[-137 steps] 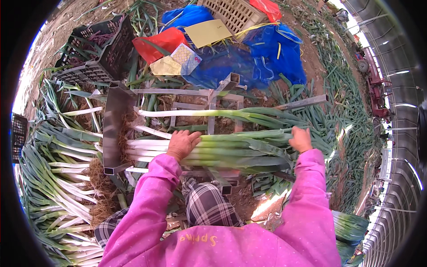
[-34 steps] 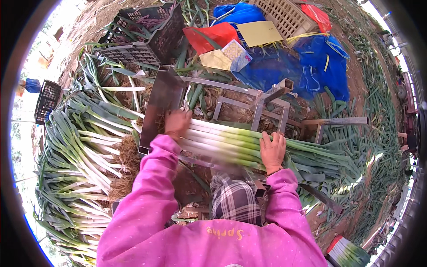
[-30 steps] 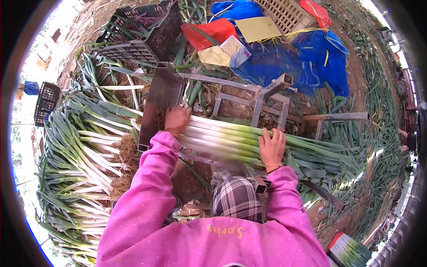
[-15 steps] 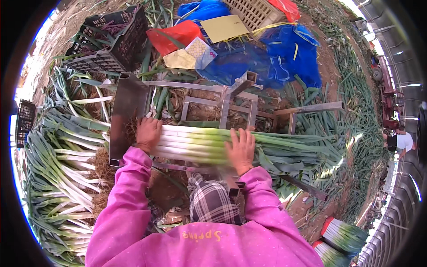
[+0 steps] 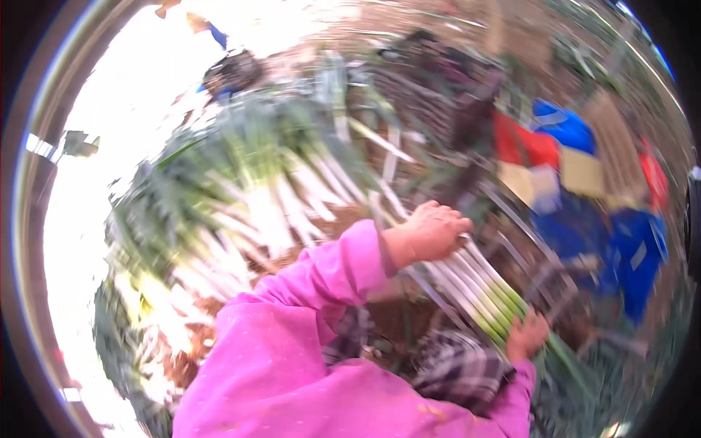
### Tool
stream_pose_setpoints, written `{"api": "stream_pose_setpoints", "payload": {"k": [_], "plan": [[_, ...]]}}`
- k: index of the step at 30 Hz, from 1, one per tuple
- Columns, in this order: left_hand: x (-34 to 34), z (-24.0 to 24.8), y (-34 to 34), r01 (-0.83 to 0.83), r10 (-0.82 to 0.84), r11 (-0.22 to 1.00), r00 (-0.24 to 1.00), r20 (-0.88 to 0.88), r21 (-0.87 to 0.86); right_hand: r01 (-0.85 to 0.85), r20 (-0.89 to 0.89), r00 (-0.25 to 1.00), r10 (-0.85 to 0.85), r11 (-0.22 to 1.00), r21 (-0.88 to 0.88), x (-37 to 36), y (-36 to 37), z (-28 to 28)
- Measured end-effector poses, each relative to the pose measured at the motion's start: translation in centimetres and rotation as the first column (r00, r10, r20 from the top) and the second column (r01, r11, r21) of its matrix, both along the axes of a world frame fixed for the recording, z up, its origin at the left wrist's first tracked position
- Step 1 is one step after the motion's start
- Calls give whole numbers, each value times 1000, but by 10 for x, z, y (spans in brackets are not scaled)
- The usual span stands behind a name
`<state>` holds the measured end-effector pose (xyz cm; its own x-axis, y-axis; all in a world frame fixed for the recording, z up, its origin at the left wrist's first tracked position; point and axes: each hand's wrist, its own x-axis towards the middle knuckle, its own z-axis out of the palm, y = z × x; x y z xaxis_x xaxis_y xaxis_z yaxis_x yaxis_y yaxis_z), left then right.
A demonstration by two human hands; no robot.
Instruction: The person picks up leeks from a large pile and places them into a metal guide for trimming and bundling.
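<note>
The picture is blurred by head motion. My left hand point(image 5: 429, 232), in a pink sleeve, rests on the white root end of a bundle of leeks point(image 5: 478, 288) that lies across a metal frame. My right hand point(image 5: 527, 334) lies on the same bundle where white turns to green. Whether either hand grips the stalks or only presses on them is unclear.
A large heap of loose leeks point(image 5: 248, 197) lies to the left. A dark plastic crate point(image 5: 445, 87) stands behind it. Blue sheeting point(image 5: 613, 241) and red and yellow bags point(image 5: 544, 157) lie to the right on the soil.
The view has swung sharply to the left and blurred. Both hands remain on the leek bundle, which now sits at the lower right of the picture.
</note>
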<state>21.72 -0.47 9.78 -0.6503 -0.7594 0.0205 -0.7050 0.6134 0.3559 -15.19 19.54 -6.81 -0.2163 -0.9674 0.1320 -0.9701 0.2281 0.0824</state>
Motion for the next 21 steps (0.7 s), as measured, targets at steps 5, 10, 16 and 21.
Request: {"api": "stream_pose_setpoints", "payload": {"k": [5,10,16,21], "plan": [[199,9,61,-712,807,583,452,-382,391,3,20,1000,-4,999,48,14,-3,-5],[360,-103,118,-947,950,308,311,-21,-93,55,-36,998,-52,991,120,21,-16,-6],[339,-122,70,-984,957,114,73,281,-134,36,-80,996,-28,995,96,7,-8,-1],[369,-143,50,-947,916,111,-20,400,-303,48,-62,997,-41,993,110,15,-11,0]]}}
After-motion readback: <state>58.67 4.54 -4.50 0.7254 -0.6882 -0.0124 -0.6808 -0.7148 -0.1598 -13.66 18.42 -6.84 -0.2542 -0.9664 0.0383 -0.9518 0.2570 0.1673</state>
